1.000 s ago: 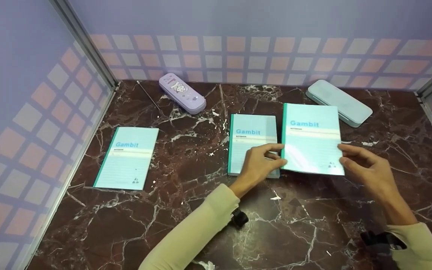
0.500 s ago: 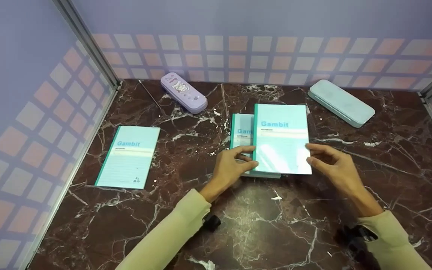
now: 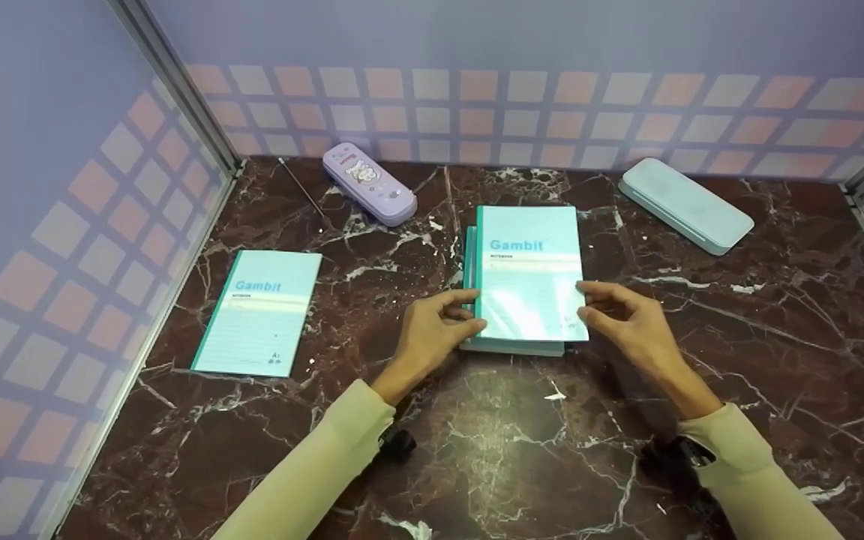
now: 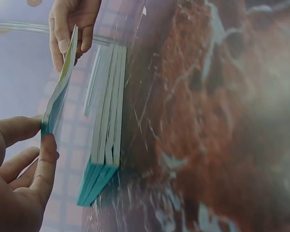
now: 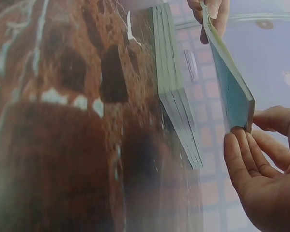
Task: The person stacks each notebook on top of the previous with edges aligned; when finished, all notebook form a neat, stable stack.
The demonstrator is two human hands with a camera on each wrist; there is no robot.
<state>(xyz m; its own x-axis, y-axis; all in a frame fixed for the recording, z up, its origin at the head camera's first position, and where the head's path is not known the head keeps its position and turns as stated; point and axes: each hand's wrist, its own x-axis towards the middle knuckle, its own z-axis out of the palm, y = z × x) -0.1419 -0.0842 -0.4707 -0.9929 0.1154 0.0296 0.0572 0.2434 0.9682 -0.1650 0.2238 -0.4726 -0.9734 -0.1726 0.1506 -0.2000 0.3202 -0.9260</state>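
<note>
A light-blue notebook (image 3: 529, 277) with a green spine and "Gambit" on its cover is held up between both hands. My left hand (image 3: 432, 330) pinches its spine edge, thumb on top and fingers beneath. The opposite edge is pinched by my right hand (image 3: 631, 322). Below it lies a stack of several like notebooks (image 4: 108, 111), with a gap between the held one and the stack in both wrist views. From above, the held notebook covers most of the stack, whose left and front edges peek out. The held notebook (image 5: 232, 82) bends slightly.
Another Gambit notebook (image 3: 258, 313) lies apart on the left of the marbled table (image 3: 372, 465). Toward the back are a purple pencil case (image 3: 370, 184), a thin dark stick (image 3: 301, 187) and a pale-green case (image 3: 685, 205). Panels (image 3: 432, 37) wall the back and sides.
Both hands have carried the notebook leftward, from beside the stack to over it. The separate notebook on the left and the two cases have stayed put.
</note>
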